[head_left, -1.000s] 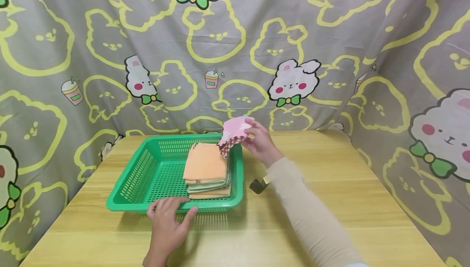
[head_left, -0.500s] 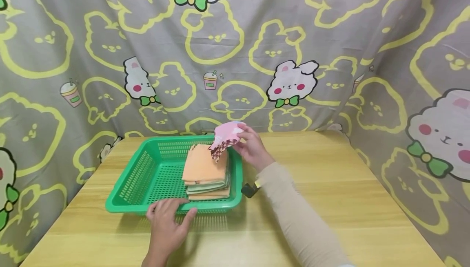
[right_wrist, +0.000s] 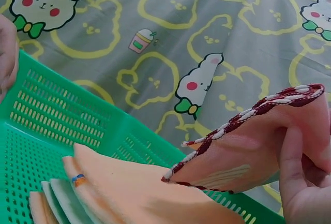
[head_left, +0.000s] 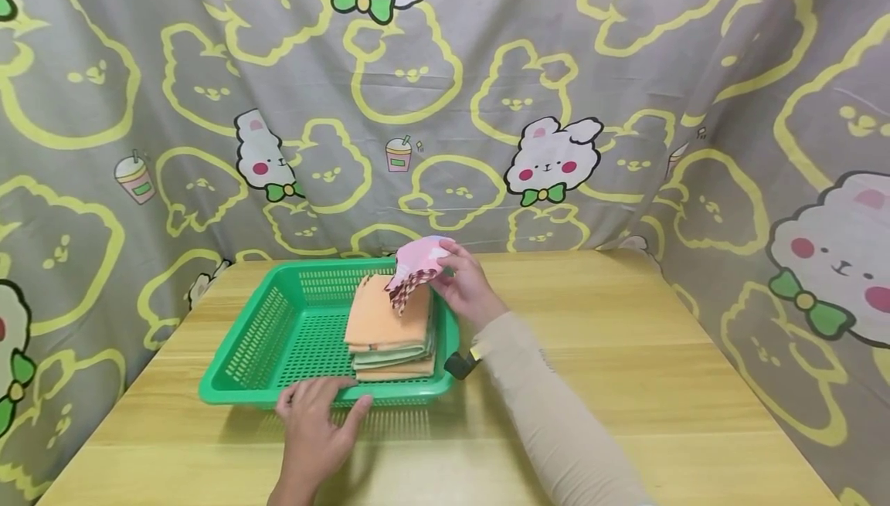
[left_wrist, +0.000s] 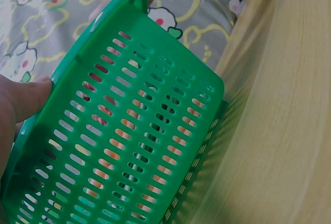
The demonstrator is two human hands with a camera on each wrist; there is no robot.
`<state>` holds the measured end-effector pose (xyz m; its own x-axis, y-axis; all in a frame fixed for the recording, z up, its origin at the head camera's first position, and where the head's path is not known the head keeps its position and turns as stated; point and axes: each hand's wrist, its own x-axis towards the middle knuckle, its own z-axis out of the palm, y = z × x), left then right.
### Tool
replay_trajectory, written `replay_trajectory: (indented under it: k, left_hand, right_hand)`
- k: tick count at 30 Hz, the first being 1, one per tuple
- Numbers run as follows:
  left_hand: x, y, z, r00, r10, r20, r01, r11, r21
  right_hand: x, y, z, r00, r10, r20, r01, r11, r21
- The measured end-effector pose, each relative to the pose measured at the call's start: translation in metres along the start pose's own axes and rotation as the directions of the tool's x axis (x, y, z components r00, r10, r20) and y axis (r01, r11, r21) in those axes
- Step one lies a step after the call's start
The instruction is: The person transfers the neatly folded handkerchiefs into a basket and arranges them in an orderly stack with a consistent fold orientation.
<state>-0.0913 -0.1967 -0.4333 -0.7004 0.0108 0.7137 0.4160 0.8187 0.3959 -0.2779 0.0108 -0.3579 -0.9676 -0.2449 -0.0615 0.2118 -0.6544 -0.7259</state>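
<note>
My right hand (head_left: pixel 467 286) pinches a folded pink towel (head_left: pixel 416 259) with a maroon-and-white edge, thumb on one face and fingers on the other. The towel hangs tilted over a stack of folded orange and green towels (head_left: pixel 389 320). That stack sits in the right part of a green plastic basket (head_left: pixel 236 396). In the right wrist view, the pink towel's lower corner overlaps the top orange one. My left hand (head_left: pixel 318 429) grips the basket's near rim, fingers over the top and thumb (left_wrist: pixel 35 97) on the outside.
The basket stands on a wooden table (head_left: pixel 598 382), its left part showing bare mesh floor. A patterned grey curtain (head_left: pixel 445 89) hangs behind the table and along both sides. A small black device (head_left: pixel 460 365) sits at the right wrist, overlapping the basket's right rim.
My right hand has moved left and slightly down with the pink towel, from the basket's back right corner to over the stack. My left hand stays on the rim.
</note>
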Motion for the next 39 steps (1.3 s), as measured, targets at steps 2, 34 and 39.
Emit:
replay_trajectory:
  k: [2,34,39]
  left_hand:
    - [0.000,0.000,0.000,1.000,0.000,0.000,0.000,1.000,0.001]
    - [-0.001,-0.002,0.004,1.000,0.008,-0.007,-0.008,1.000,0.004]
    - [-0.002,-0.002,0.003,1.000,0.007,-0.008,-0.007,1.000,0.002]
  right_hand:
    - [0.000,0.002,0.001,1.000,0.000,0.011,0.000,1.000,-0.015]
    - [-0.004,0.038,0.023,0.986,0.165,0.018,-0.154,0.948,-0.278]
    - [-0.004,0.041,0.018,0.969,0.245,-0.018,-0.241,0.930,-0.276]
